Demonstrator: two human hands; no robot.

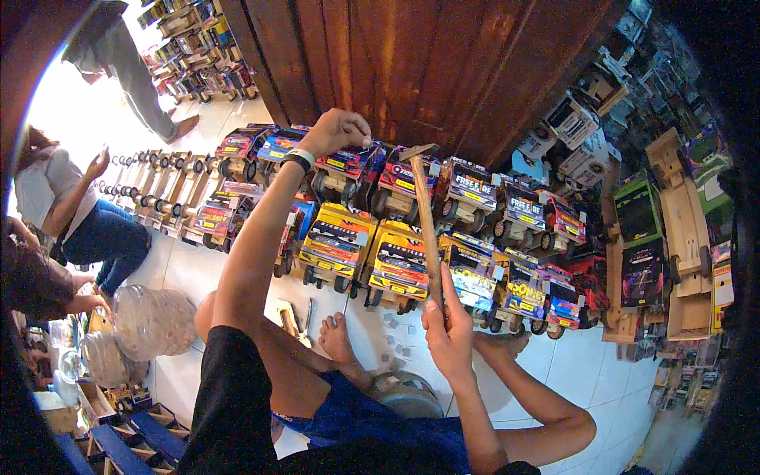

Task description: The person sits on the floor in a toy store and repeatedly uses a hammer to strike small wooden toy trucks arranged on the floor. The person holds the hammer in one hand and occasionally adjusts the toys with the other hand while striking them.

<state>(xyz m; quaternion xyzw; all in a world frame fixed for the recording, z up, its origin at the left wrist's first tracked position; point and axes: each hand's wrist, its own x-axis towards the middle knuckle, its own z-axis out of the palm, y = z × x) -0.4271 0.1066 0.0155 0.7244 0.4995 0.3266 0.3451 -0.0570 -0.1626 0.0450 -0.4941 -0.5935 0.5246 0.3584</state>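
Observation:
My right hand (449, 332) is wrapped round the lower end of a hammer (425, 214). The hammer has a long wooden handle, and its metal head points away from me, over the far row of toy trucks. Stretched forward to the left, my left hand (339, 131) has its fingers curled together above a red and black toy truck (350, 161); whatever they pinch is too small to make out. Two rows of toy trucks with wooden frames and black wheels stand before me. Yellow trucks (338, 244) and a white-and-black one (469, 190) are among them.
A brown wooden panel (419, 63) rises behind the trucks. Bare wooden truck frames (162, 186) lie to the left, near a seated person (87, 214). Larger green toy trucks (640, 214) stand at right. A pair of pliers (305, 313) and small grey pieces (398, 339) lie on the tiles.

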